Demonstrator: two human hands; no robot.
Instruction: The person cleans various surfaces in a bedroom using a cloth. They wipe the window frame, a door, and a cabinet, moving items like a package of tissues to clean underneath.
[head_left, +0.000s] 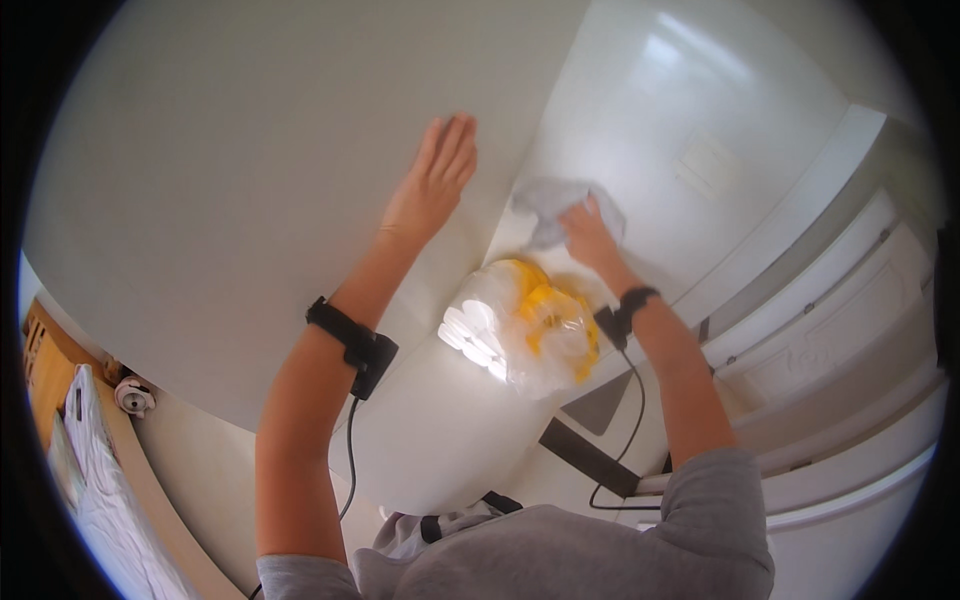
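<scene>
My left hand (pixel 437 180) is stretched out with its fingers nearly together, at or just over a broad pale grey surface (pixel 250 180); whether it touches is hard to tell. In my right hand (pixel 590 235) a light grey cloth (pixel 545 205) is gripped, slightly blurred, against the glossy white surface (pixel 640 130) beyond. Just below that hand lies a clear plastic bag (pixel 535 340) with yellow and white contents, which I cannot make out further. The bag rests on a white surface (pixel 420 440) in front of me.
Each forearm wears a black strap with a small device (pixel 370 360) and a cable. White panelled doors or drawers (pixel 830 310) stand at the right. A dark flat bar (pixel 590 458) lies near my right elbow. At the far left are a wooden-edged bed (pixel 110 500) and a small white round object (pixel 134 396).
</scene>
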